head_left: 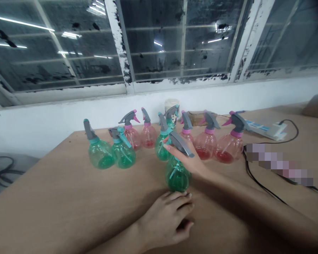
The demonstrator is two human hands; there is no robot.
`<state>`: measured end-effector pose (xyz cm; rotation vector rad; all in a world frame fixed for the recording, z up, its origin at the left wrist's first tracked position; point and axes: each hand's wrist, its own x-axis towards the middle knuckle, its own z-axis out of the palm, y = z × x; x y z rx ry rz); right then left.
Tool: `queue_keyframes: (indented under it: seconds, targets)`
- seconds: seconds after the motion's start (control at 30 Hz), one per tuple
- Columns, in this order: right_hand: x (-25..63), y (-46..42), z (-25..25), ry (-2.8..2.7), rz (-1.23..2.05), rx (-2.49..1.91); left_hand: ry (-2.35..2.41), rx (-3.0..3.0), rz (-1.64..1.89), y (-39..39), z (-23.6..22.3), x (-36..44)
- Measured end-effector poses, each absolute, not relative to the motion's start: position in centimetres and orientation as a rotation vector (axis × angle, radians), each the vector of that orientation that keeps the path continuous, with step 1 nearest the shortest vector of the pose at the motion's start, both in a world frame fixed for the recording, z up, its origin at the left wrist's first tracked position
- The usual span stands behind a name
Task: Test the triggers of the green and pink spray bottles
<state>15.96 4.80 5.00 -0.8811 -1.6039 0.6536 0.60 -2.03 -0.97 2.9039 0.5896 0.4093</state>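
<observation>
We have the green spray bottle [177, 178] at the near centre of the table [76, 204], in front of the other bottles. Right hand [192, 158] is on it: grip closed round the neck just under the grey trigger head [180, 143], arm coming in from the right. Bottle's long axis is roughly upright; whether the base rests on the table or sits a touch above it, we can't tell. Left hand [166, 217] lies palm down on the near side, fingers loosely bent, thumb apart, nothing seen in it. Key relation: bottle is directly beyond the left fingertips, base just beside them, contact unclear to us; right hand is the nearer one, already wrapped on. Behind the bottle we count two green ones [163, 146] [171, 122], one behind the other; left, two more green [102, 154] [125, 155] with two pink [133, 137] [148, 135] behind; right, three pink in a row [187, 133] [207, 144] [229, 148]. White cup [171, 102] by the wall, power strip [277, 131] far right.
</observation>
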Motion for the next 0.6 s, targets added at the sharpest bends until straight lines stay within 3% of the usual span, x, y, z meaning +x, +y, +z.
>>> queue_keyframes:
  seconds: [0.6]
  targets:
    - [16.06,4.83,4.9,-1.6,0.665,-0.865,0.597,2.905,0.397,-1.95,-1.21,0.58]
